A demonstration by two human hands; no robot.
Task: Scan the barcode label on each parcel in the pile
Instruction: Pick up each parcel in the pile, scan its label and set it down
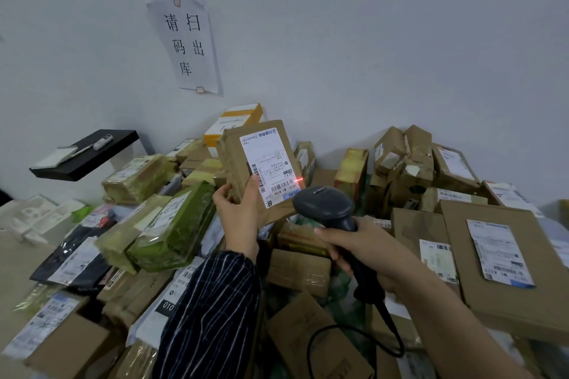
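My left hand (238, 215) grips a small brown cardboard parcel (235, 157) from below and holds it upright above the pile, its white barcode label (269, 163) turned toward me. My right hand (366, 251) grips the handle of a dark grey corded barcode scanner (323, 204), whose head sits just below the label's lower right corner. A red scan light (298, 179) glows on the label near its lower barcode. A pile of parcels (172, 224) covers the surface beneath both hands.
Green-wrapped boxes (175, 231) and black bags lie at left, and brown cartons (498, 258) with labels lie at right. A black shelf (89, 152) with a pen and paper juts from the left. Paper signs (187, 43) hang on the white wall. The scanner cable (354, 335) loops over cartons near me.
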